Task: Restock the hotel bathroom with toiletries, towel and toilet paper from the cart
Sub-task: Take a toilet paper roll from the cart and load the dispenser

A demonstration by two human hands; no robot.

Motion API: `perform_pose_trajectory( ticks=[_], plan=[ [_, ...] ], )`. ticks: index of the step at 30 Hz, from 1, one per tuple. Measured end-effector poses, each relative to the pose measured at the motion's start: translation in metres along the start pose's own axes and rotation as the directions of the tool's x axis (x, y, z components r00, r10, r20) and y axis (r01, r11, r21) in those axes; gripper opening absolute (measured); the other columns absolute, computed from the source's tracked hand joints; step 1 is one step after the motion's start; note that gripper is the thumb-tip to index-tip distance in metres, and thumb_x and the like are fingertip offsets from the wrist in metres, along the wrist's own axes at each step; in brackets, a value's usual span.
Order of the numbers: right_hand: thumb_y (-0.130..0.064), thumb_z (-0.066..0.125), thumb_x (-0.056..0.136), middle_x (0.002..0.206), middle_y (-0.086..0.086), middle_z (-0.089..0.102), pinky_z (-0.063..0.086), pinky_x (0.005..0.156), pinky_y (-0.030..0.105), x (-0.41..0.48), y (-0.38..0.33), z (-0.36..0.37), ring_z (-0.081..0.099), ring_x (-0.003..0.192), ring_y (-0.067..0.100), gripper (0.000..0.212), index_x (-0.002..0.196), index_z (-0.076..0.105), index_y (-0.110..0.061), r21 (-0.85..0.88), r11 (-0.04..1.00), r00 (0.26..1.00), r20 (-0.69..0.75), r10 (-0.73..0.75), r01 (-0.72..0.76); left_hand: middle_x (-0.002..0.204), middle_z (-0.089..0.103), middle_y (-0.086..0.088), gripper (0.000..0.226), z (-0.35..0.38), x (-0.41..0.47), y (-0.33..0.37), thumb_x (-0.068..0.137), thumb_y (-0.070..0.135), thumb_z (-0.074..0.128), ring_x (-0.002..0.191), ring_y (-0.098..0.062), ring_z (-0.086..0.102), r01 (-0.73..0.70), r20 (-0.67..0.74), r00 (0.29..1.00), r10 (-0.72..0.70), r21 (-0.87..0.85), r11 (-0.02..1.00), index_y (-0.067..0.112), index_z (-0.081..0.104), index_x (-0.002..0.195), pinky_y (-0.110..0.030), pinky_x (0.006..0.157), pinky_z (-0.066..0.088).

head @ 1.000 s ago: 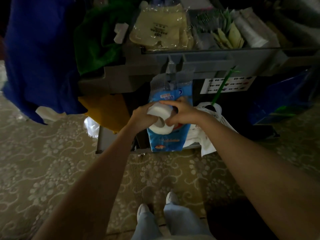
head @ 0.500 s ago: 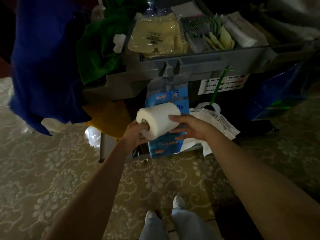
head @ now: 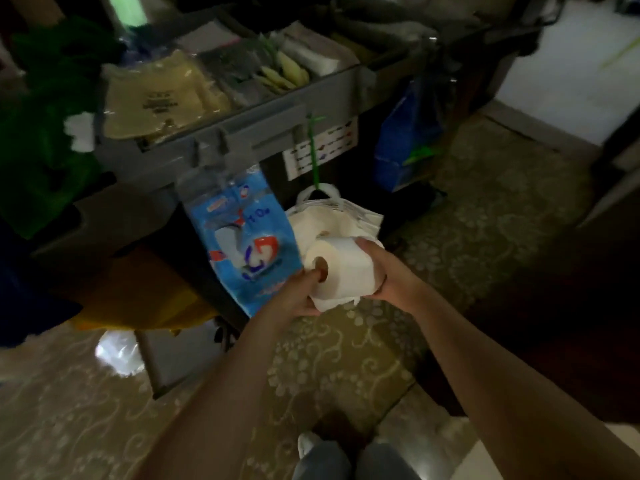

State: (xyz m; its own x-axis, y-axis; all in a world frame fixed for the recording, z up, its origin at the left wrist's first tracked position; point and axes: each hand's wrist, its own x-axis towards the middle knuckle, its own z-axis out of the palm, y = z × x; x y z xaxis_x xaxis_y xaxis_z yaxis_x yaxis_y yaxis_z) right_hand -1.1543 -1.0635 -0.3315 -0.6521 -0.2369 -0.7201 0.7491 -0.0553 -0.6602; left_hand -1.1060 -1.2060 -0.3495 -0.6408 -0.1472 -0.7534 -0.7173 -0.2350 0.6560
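patterned carpet [head: 485,237]; blue bag [head: 403,143] hanging; yellow sack [head: 138,292]; white shoe [head: 307,443]

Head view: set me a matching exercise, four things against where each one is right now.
1 toilet paper roll
2 blue pack
3 yellow packet
4 green cloth

A in the cart's top tray
B held by left hand and right hand
C hanging from the tray's front
D draped at the cart's left end

Pairs: 1-B, 2-C, 3-A, 4-D

Dim, underexposed. Brightest on the wall [head: 568,57] top right. Cart [head: 221,133] motion-blurred, left side near black. Glare on floor [head: 412,469]. Wide-angle bend at edges.
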Motion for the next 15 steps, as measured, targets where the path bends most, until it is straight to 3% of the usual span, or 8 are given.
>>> perform_pose_trajectory(
  ticks=[4,6,8,9,10,13,15],
  plan=[
    [-0.04,0.054,0.091,0.142,0.01,0.04,0.042,0.099,0.05,-0.04,-0.003,-0.058,0.043,0.121,0.03,0.052,0.139,0.04,-0.024,0.098,0.99,0.989,-0.117,-0.086,0.097,0.137,0.044,-0.008,0.045,0.06,-0.008,0.008,0.098,0.026,0.042,0.118,-0.032,0.048,-0.074,0.139,0.989,0.05,0.175,0.982,0.02,0.033,0.141,-0.044,0.089,0.045],
    [-0.026,0.062,0.089,0.146,0.007,0.036,0.042,0.098,0.047,-0.053,-0.006,-0.092,0.041,0.123,0.027,0.061,0.143,0.033,-0.024,0.394,0.907,0.97,-0.237,-0.053,0.146,0.132,0.048,-0.009,0.044,0.088,-0.019,0.011,0.098,0.026,0.04,0.107,-0.03,0.053,-0.108,0.236,0.97,0.057,0.209,0.972,0.023,0.032,0.141,-0.042,0.085,0.045],
    [-0.023,0.07,0.082,0.138,0.002,0.04,0.038,0.104,0.052,-0.066,0.001,-0.126,0.037,0.127,0.027,0.073,0.144,0.032,-0.024,0.384,0.905,0.969,-0.224,-0.103,0.185,0.133,0.048,-0.01,0.045,0.114,-0.029,0.006,0.099,0.024,0.037,0.098,-0.032,0.06,-0.092,0.337,0.941,0.015,0.211,0.973,0.024,0.028,0.143,-0.042,0.083,0.047],
    [-0.031,0.066,0.084,0.129,0.001,0.046,0.038,0.101,0.058,-0.079,0.007,-0.144,0.041,0.122,0.03,0.065,0.141,0.036,-0.026,0.307,0.928,0.962,-0.234,-0.14,0.21,0.134,0.047,-0.011,0.045,0.13,-0.035,0.002,0.099,0.021,0.036,0.095,-0.032,0.061,-0.088,0.398,0.917,-0.002,0.208,0.974,0.023,0.027,0.144,-0.042,0.08,0.049],
    [-0.041,0.061,0.086,0.125,0.003,0.05,0.038,0.097,0.062,-0.088,0.013,-0.149,0.046,0.116,0.032,0.057,0.138,0.041,-0.029,0.191,0.955,0.965,-0.179,-0.194,0.227,0.136,0.046,-0.011,0.046,0.141,-0.041,-0.001,0.099,0.016,0.035,0.098,-0.034,0.06,-0.091,0.444,0.896,-0.007,0.198,0.976,0.022,0.026,0.144,-0.043,0.078,0.05],
    [-0.055,0.057,0.079,0.13,0.007,0.052,0.039,0.096,0.059,-0.11,0.03,-0.178,0.05,0.115,0.034,0.056,0.13,0.049,-0.033,0.228,0.942,0.957,-0.21,-0.201,0.248,0.141,0.041,-0.014,0.052,0.172,-0.057,-0.015,0.097,0.004,0.032,0.119,-0.042,0.051,-0.088,0.513,0.857,-0.045,0.231,0.969,0.022,0.023,0.145,-0.047,0.085,0.046],
    [-0.06,0.062,0.071,0.13,0.007,0.053,0.041,0.094,0.056,-0.12,0.041,-0.197,0.05,0.116,0.033,0.064,0.128,0.05,-0.034,0.272,0.924,0.946,-0.252,-0.203,0.27,0.138,0.044,-0.017,0.052,0.189,-0.065,-0.022,0.095,0.0,0.032,0.12,-0.044,0.049,-0.068,0.528,0.844,-0.087,0.267,0.961,0.019,0.026,0.143,-0.049,0.092,0.042]
  ],
)
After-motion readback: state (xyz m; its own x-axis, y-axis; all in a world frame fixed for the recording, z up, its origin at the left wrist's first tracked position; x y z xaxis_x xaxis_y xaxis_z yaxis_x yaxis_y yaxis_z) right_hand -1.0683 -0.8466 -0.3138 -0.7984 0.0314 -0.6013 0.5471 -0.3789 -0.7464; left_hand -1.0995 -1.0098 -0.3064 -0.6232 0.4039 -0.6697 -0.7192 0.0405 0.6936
